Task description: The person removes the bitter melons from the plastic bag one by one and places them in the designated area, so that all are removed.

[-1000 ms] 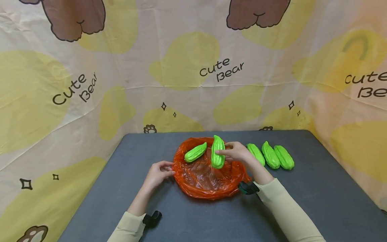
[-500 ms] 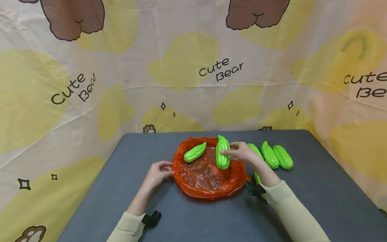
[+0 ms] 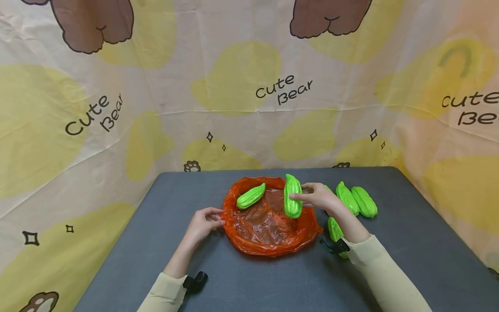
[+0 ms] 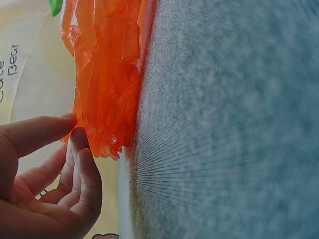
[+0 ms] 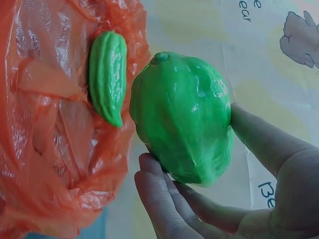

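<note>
On a gray table (image 3: 249, 286), one green gourd (image 3: 334, 229) lies partly hidden, just right of the orange bag (image 3: 269, 250). A person's left hand (image 3: 204, 224) pinches the bag's left rim between thumb and finger. Raised over the bag's right side, the right hand (image 3: 320, 197) grips a second gourd (image 3: 293, 196) between thumb and fingers. A third gourd (image 3: 251, 196) rests inside, far left; more gourds (image 3: 348, 198) lie beyond the bag's right. The step looks like unloading; the next move likely calls for clearing the rim and lowering the held gourd right of the bag.
</note>
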`<state>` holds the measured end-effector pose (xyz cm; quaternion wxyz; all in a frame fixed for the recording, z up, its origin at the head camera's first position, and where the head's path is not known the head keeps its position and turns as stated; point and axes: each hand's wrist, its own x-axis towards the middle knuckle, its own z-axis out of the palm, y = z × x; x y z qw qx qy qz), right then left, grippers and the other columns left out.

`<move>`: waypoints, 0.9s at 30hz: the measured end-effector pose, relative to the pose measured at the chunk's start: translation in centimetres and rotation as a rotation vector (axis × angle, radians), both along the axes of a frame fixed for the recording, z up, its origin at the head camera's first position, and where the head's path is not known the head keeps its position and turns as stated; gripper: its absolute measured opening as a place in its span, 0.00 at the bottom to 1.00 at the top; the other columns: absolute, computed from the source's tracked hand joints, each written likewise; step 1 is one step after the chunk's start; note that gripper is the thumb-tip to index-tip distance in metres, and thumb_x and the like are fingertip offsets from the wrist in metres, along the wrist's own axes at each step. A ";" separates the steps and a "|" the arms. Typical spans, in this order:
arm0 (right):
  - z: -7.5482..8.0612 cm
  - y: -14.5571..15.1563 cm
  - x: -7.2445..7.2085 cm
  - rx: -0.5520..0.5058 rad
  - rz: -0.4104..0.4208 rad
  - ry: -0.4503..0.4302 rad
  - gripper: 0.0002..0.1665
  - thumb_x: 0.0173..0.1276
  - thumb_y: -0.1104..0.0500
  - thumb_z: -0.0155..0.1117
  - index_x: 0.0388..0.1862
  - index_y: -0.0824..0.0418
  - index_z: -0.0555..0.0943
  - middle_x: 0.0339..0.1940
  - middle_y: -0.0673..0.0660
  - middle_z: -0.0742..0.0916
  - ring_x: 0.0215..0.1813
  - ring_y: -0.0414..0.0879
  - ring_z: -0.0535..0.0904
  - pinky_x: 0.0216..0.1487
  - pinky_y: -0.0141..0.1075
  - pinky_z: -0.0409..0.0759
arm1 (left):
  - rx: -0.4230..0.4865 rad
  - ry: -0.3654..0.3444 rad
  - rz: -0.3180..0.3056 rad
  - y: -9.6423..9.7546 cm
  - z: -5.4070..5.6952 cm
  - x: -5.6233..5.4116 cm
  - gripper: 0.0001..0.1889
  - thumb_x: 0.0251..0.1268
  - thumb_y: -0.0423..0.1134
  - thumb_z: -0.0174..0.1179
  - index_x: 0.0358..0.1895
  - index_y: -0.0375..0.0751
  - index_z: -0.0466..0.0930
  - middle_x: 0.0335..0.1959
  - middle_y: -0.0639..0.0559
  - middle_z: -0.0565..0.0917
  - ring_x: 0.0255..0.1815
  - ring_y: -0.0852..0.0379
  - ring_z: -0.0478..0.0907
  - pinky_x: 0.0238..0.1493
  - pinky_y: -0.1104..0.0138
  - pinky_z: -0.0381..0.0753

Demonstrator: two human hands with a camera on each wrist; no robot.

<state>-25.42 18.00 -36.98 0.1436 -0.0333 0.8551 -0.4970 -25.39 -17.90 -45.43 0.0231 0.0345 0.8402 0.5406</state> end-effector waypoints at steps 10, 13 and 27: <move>0.3 1.5 0.6 -0.008 -0.020 0.011 0.52 0.62 0.42 0.65 0.71 0.74 0.56 0.65 0.74 0.71 0.59 0.59 0.77 0.56 0.46 0.77 | -0.008 0.006 0.003 0.0 -0.1 -0.1 0.17 0.53 0.30 0.68 0.48 0.33 0.81 0.31 0.44 0.83 0.27 0.52 0.79 0.30 0.59 0.81; 0.3 1.8 0.8 0.002 -0.026 0.009 0.53 0.62 0.41 0.64 0.71 0.74 0.55 0.65 0.74 0.70 0.59 0.60 0.77 0.56 0.46 0.77 | -0.016 0.007 0.008 0.0 -0.1 -0.1 0.17 0.53 0.30 0.68 0.48 0.33 0.81 0.31 0.44 0.83 0.27 0.51 0.79 0.30 0.59 0.81; 0.2 3.6 1.5 0.045 -0.035 0.016 0.53 0.63 0.42 0.63 0.72 0.74 0.54 0.65 0.77 0.69 0.55 0.61 0.79 0.55 0.45 0.78 | -0.022 0.017 0.001 0.1 -0.2 -0.2 0.17 0.53 0.31 0.68 0.48 0.32 0.81 0.31 0.44 0.83 0.28 0.50 0.80 0.29 0.60 0.81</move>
